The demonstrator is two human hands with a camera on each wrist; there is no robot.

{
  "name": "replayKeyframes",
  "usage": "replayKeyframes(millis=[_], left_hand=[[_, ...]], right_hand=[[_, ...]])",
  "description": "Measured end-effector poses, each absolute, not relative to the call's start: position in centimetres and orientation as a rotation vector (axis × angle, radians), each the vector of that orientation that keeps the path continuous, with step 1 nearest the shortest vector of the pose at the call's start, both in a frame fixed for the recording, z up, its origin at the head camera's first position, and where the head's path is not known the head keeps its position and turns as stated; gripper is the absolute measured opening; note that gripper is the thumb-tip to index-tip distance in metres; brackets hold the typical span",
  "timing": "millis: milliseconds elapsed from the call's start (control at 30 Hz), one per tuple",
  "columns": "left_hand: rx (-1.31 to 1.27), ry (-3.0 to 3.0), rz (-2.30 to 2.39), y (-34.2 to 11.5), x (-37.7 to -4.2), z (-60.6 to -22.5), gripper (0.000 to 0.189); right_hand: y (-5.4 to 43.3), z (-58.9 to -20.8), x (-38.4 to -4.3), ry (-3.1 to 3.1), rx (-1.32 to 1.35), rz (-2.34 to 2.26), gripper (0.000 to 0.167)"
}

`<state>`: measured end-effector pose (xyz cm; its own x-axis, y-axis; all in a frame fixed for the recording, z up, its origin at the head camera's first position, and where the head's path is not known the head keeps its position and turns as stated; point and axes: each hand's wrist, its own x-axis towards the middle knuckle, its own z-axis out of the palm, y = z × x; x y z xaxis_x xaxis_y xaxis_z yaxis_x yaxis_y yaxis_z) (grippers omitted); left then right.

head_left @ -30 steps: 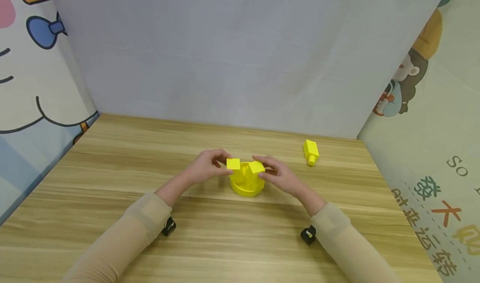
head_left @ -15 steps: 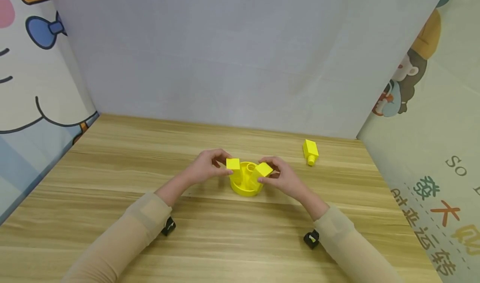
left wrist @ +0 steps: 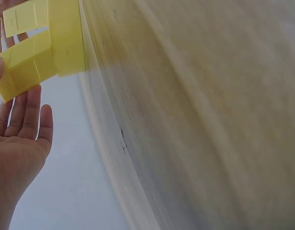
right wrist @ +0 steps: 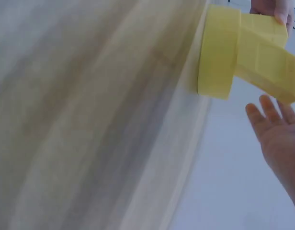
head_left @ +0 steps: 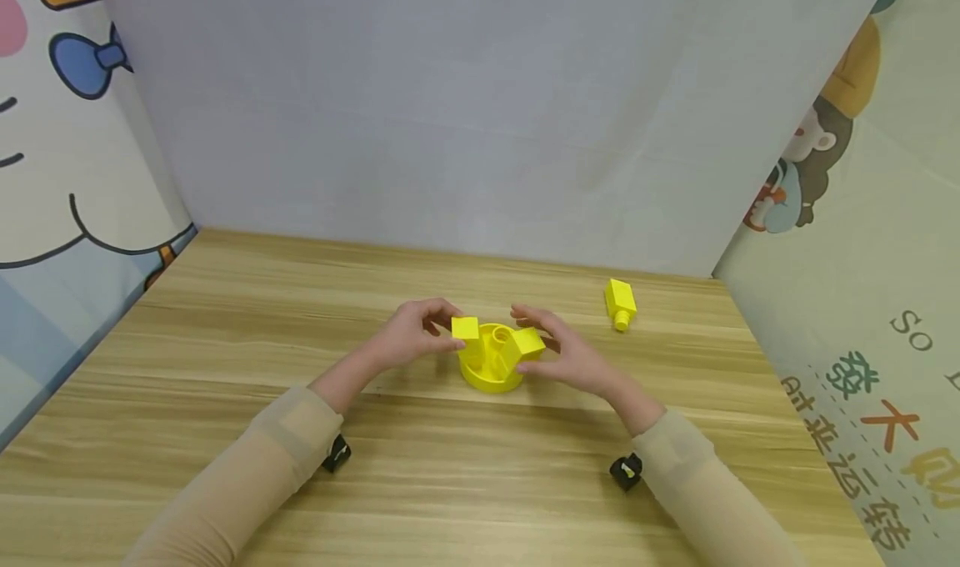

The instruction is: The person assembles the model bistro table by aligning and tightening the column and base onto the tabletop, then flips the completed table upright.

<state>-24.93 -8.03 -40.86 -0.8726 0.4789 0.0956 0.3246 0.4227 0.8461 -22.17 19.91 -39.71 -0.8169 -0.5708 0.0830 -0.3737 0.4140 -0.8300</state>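
Note:
A round yellow base [head_left: 491, 384] with a raised rim stands on the table, a ring-shaped socket [head_left: 501, 334] showing inside it. Two yellow square-topped blocks stand in the base; their lower ends are hidden. My left hand [head_left: 411, 333] pinches the left block [head_left: 466, 328] between thumb and fingers. The right block [head_left: 525, 347] leans outward to the right. Around it, my right hand [head_left: 572, 358] has its fingers spread and loose, close to the block. In the right wrist view the fingers of the right hand [right wrist: 280, 136] lie just below the leaning block [right wrist: 268, 64].
Farther back on the right, a yellow bottle-shaped block [head_left: 621, 303] with a round neck lies on the wooden table [head_left: 480, 484]. A pale curtain [head_left: 450, 117] hangs behind the table, and printed cloths flank both sides.
The right block has gone from nearly upright to leaning right. My right hand moved slightly right, and its fingers have loosened from the block. The left hand stays still.

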Motion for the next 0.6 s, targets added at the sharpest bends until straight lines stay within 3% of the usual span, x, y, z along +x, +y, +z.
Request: replayKeyframes(millis=[267, 600], left_hand=[[0.705, 2.516, 1.425, -8.03, -24.95, -40.85, 0.041], [0.723, 2.514, 1.430, -8.00, -25.05, -40.96, 0.042]], right_hand=[[20.79, -39.29, -22.48, 2.428, -0.960, -1.297, 0.054], [20.67, -39.16, -22.12, 2.566, -0.956, -1.166, 0.054]])
